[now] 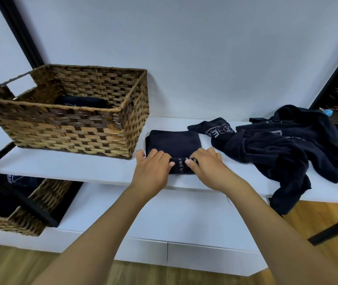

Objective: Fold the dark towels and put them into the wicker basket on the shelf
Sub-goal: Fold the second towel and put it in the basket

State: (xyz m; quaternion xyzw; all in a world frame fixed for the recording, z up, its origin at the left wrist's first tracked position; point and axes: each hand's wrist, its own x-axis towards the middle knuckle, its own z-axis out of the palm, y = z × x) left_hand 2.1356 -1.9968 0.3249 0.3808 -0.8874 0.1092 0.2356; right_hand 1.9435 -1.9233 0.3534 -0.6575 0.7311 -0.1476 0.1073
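With one folded towel (81,101) already lying inside the wicker basket (65,128) and a loose pile (283,147) awaiting folding, the left hand (151,169) and right hand (205,167) are pinching the near edge of the current towel (174,145) on the shelf (61,167), folding it.

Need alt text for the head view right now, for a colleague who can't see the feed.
Both hands, left hand and right hand, grip the near edge of a dark towel being folded on a white shelf. A wicker basket at left holds one folded towel; a heap of unfolded towels lies at right.
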